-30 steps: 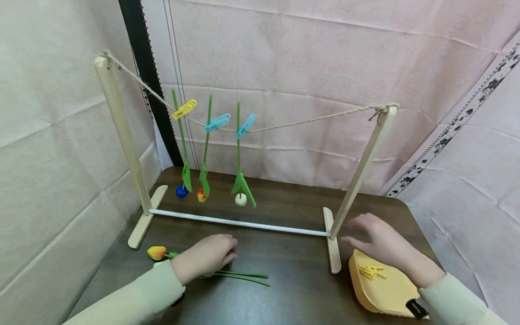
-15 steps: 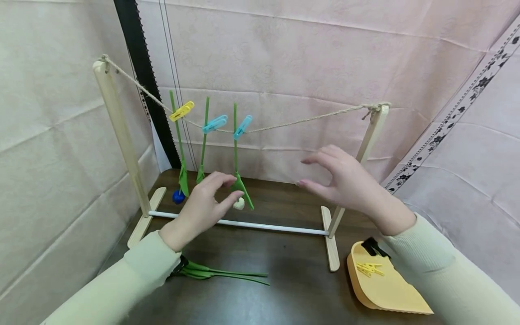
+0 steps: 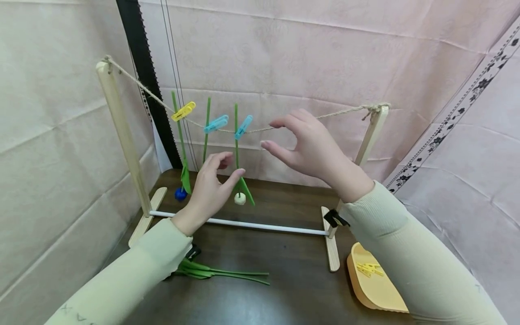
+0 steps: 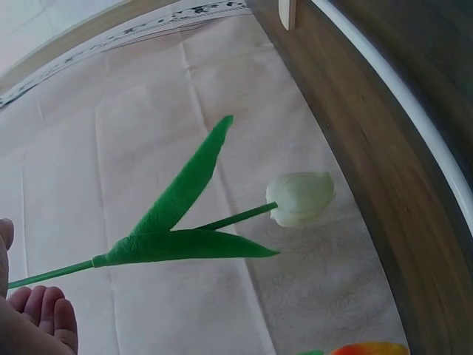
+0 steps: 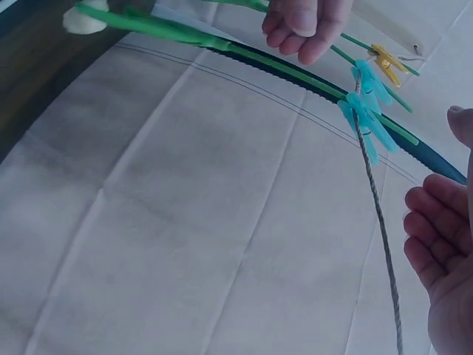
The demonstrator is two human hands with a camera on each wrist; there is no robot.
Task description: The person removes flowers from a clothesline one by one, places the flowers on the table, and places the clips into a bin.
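Note:
A white artificial tulip point(image 4: 301, 198) hangs head down from the rope point(image 3: 264, 129), its stem clipped by a blue clothespin point(image 3: 243, 127). My left hand point(image 3: 211, 187), thumb and fingers apart, is beside that stem; whether it touches is unclear. My right hand point(image 3: 310, 146) is raised to the right of the same clothespin, fingers loosely bent around nothing. Farther left hang a blue tulip point(image 3: 180, 194) under a yellow clothespin point(image 3: 183, 111) and another stem under a second blue clothespin point(image 3: 216, 123). My left hand hides that stem's flower in the head view; an orange-red bloom point(image 4: 369, 348) peeks into the left wrist view.
The rope is tied between two wooden posts point(image 3: 123, 135), joined low down by a white rod point(image 3: 268, 226). Loose tulip stems point(image 3: 227, 273) lie on the dark table, partly under my left sleeve. At right, a yellow tray point(image 3: 378, 291) holds yellow clothespins point(image 3: 369, 269).
My left hand has risen from the tulips on the table to the hanging white tulip. My right hand has moved up and left from above the tray towards its clothespin.

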